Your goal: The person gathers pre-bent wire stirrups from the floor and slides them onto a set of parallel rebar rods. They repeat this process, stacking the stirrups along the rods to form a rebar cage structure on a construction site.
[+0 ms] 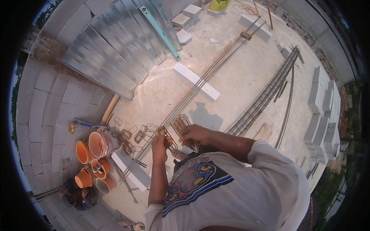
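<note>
My right hand (195, 133) is closed round a bundle of bent steel stirrups (178, 126), small rectangular rebar loops stacked side by side. My left hand (158, 145) grips more stirrups (162, 131) just to the left of it. Both hands are in front of my chest, above long straight rebar rods (194, 89) that run away toward the far right. A loose heap of stirrups (125, 139) lies on the floor to the left of my left hand. My fingers partly hide how many loops each hand holds.
White blocks (197, 81) (132, 171) prop the rods. A rebar cage (266, 92) lies to the right, with stacked blocks (323, 111) beyond. Orange buckets (82, 152) stand at left, near a crouching person (79, 197). Corrugated metal sheets (115, 50) and a turquoise level (160, 32) are far left.
</note>
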Available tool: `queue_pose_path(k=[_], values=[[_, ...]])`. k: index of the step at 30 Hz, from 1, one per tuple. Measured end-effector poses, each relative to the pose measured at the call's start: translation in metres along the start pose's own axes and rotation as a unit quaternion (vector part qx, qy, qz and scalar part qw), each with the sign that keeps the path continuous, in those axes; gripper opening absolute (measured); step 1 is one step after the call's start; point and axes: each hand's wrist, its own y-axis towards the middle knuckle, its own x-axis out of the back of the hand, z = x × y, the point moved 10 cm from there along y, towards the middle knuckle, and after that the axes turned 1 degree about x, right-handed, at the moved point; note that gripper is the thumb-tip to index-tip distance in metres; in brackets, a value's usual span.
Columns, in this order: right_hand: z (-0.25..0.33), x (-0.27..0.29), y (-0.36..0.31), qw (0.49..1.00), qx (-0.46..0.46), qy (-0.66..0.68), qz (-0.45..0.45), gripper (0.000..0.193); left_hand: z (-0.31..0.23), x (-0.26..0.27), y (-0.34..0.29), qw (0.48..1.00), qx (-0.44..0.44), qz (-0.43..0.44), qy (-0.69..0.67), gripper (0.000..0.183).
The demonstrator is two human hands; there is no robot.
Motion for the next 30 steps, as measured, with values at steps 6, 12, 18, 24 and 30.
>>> queue_pose_path(k=[6, 12, 18, 24, 30], values=[[0.003, 0.021, -0.006, 0.996, -0.018, 0.084, -0.019, 0.037, 0.02, 0.019, 0.001, 0.999, 0.036, 0.019, -0.032, 0.03], [0.012, 0.01, -0.007, 0.996, 0.0, 0.08, -0.027, 0.03, 0.001, 0.023, -0.005, 0.993, -0.004, 0.075, -0.093, 0.015], [0.014, -0.004, 0.008, 0.997, 0.023, 0.065, -0.021, 0.028, -0.015, 0.038, -0.012, 0.998, -0.017, 0.027, -0.048, 0.016], [0.022, 0.003, 0.019, 0.999, 0.018, 0.024, -0.034, 0.028, -0.024, 0.053, -0.016, 0.998, -0.038, -0.004, -0.042, 0.015], [0.039, -0.014, 0.015, 0.997, 0.028, 0.063, 0.028, 0.029, -0.025, 0.062, -0.008, 0.998, -0.055, 0.024, -0.035, 0.013]])
